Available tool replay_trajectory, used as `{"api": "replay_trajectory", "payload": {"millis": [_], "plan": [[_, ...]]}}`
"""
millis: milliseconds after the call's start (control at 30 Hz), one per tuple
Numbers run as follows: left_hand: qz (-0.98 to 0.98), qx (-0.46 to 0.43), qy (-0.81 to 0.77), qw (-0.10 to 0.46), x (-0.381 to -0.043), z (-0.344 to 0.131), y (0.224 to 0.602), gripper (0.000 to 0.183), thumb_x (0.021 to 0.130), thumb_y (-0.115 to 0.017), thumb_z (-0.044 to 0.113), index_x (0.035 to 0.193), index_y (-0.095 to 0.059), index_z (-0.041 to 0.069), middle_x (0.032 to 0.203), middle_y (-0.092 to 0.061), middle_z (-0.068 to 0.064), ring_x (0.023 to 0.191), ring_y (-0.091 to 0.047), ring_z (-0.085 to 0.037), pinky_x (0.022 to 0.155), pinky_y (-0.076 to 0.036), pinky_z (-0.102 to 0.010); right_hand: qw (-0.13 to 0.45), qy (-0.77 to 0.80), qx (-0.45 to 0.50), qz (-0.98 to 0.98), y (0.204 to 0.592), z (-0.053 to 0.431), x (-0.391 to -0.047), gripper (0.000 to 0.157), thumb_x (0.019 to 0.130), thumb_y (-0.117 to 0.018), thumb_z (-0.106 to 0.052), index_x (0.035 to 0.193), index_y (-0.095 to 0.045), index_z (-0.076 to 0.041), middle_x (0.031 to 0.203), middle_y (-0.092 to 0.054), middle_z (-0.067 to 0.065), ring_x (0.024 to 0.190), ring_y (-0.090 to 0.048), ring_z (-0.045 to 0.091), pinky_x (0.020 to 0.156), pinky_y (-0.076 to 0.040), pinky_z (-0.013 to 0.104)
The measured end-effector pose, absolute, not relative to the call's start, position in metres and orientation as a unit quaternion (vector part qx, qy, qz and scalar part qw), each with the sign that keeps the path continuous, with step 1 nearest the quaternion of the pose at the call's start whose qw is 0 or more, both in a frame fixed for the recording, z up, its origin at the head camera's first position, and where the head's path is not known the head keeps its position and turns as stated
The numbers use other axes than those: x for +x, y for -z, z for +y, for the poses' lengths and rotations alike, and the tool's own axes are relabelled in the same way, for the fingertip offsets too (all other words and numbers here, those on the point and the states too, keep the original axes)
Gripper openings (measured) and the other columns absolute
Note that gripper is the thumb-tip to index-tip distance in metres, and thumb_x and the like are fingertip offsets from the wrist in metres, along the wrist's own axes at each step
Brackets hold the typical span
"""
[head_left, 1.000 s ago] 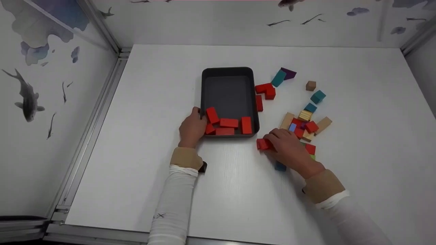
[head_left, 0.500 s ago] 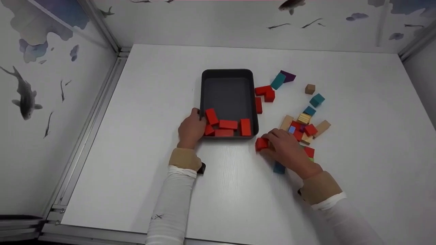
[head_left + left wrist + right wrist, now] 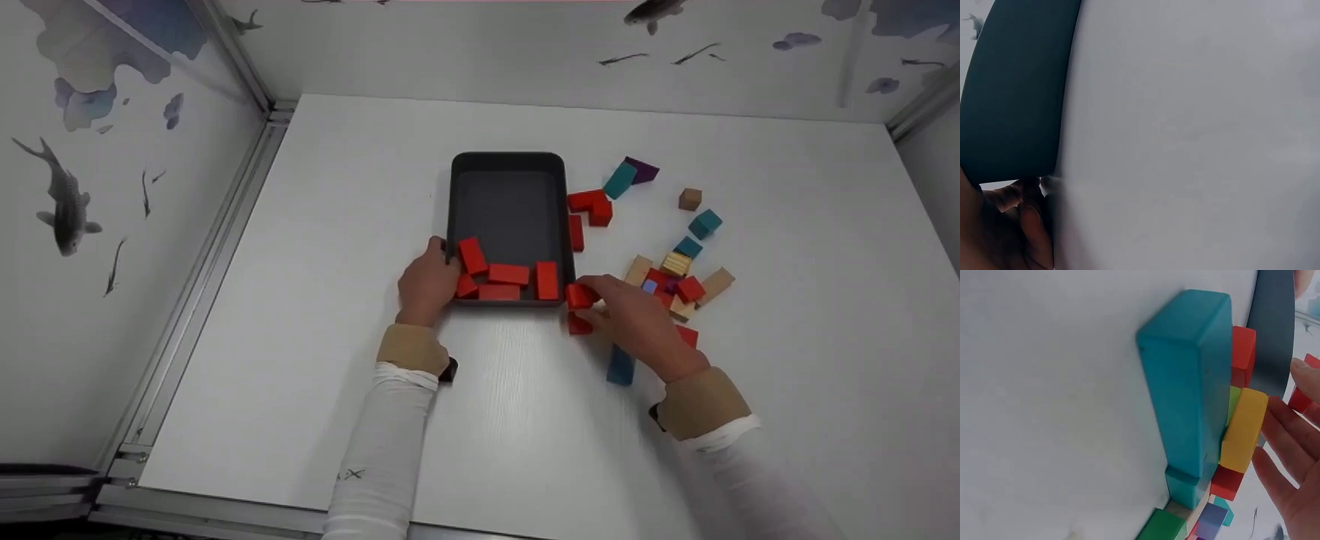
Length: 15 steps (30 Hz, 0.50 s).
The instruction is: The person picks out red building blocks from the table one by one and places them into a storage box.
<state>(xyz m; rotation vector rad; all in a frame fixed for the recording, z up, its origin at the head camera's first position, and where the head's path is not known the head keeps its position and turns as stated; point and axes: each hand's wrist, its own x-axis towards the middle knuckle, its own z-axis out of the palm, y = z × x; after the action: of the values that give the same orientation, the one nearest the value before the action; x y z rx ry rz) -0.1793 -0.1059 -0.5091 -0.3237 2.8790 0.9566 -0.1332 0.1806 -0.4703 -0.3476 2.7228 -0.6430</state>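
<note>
My left hand (image 3: 428,283) holds the left side of a dark grey tray (image 3: 568,225), near its front corner. In the left wrist view, curled fingers (image 3: 1036,230) show at the end of the tray wall (image 3: 1016,95). Several red blocks (image 3: 508,274) lie inside the tray, toward its front. Just outside the front right corner, my right hand (image 3: 634,319) pinches a red block (image 3: 579,296) between thumb and fingertips, raised to rim height. Another red block (image 3: 579,324) rests on the table below it. A yellow block (image 3: 1244,430) and a teal block (image 3: 1185,377) sit beside the right hand.
Right of the tray lies a mixed pile with wooden blocks (image 3: 716,286) and a striped yellow block (image 3: 676,263). More red blocks (image 3: 590,204) lie along the tray's right wall. Farther back are teal (image 3: 620,181) and purple (image 3: 643,170) blocks. White panels (image 3: 525,52) bound the table.
My right hand has lifted a red block up toward the tray's front right corner, uncovering another red block beneath. The left hand stays at the tray's side.
</note>
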Motion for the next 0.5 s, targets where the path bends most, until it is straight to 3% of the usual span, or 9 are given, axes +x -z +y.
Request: {"api": "replay_trajectory", "payload": {"millis": [300,500], "plan": [[0.942,-0.103,-0.317,0.044,-0.177,-0.104,0.511,0.035,0.089,-0.041,0.03,0.119,-0.046,0.013,0.081,-0.058,-0.004,0.069,-0.053,-0.018,0.057,-0.041,-0.034,0.146,0.238,-0.103,0.955,0.47,0.178,-0.137,0.052,0.079,-0.063,-0.042,0.125,-0.047,-0.025,0.105,-0.052,-0.006,0.094,-0.048,0.015,0.075,-0.047,0.036],[0.942,-0.1,-0.319,0.028,-0.179,-0.104,0.51,0.028,0.088,-0.042,0.029,0.111,-0.048,0.014,0.072,-0.056,-0.004,0.064,-0.053,-0.019,0.052,-0.039,-0.034,0.125,0.188,-0.13,0.965,0.459,0.168,-0.147,0.048,0.081,-0.064,-0.033,0.125,-0.047,-0.02,0.105,-0.052,-0.002,0.092,-0.05,0.016,0.075,-0.047,0.036]]}}
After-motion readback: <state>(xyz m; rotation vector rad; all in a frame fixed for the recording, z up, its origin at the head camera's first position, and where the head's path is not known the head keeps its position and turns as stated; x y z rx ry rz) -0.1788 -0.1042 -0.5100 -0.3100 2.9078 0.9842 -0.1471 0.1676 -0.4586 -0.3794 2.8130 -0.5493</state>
